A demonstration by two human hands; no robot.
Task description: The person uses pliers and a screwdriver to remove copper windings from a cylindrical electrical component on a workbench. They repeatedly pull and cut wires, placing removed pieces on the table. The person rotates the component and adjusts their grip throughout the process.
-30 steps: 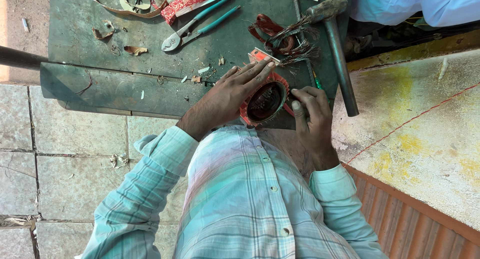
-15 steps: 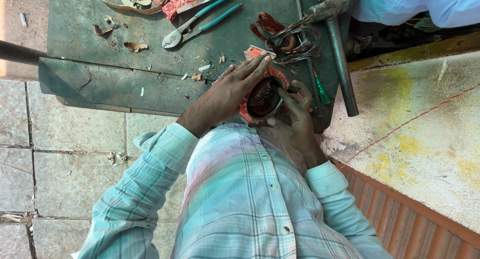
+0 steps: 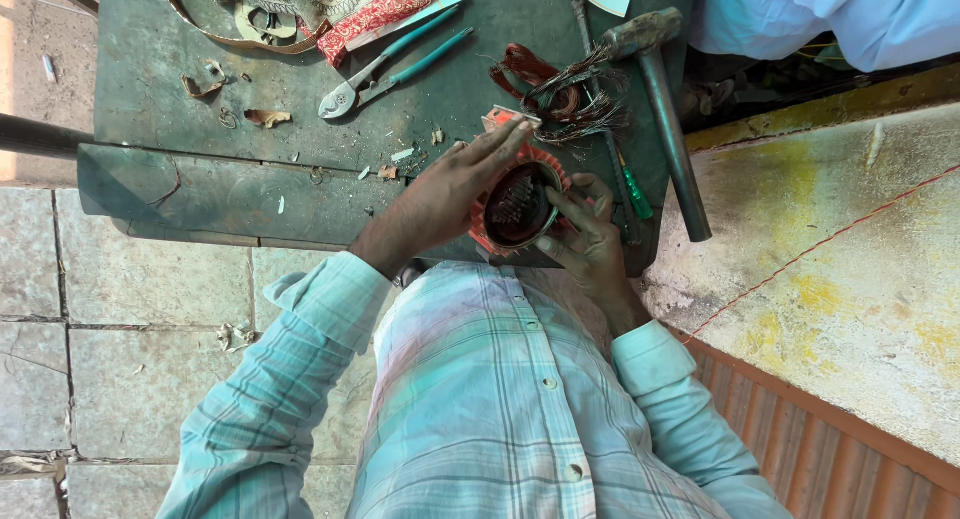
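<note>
Workbench: dark green metal bench (image 3: 200,179) fills the far half of the view, littered with scraps; the person in a plaid shirt leans over its near edge.
Hammer: a hammer (image 3: 665,119) lies at the right of the bench, head far, handle running toward the near right.
Pliers: teal-handled pliers (image 3: 385,69) lie far left of the hands, well apart from them.
Pulled wire: a tangle of copper winding wire (image 3: 555,89) lies loose just beyond the hands, near the hammer head.
Stator: a small motor stator (image 3: 518,204) ringed with red-orange insulation sits at the bench's near edge, between both hands.
Stator facing: its bore opens up toward the camera; the axis appears to run near-vertical, tilted slightly to the left, though fingers hide part of the rim.
Left hand: the left hand (image 3: 450,194) wraps the stator's left side, fingers laid flat across its far rim, holding it.
Right hand: the right hand (image 3: 590,239) cups the right side, fingertips curled at the bore's edge, closed on the stator.
Progress: wire already out on the bench suggests stripping is partly done; dark material shows inside the bore, so more seems left.
</note>
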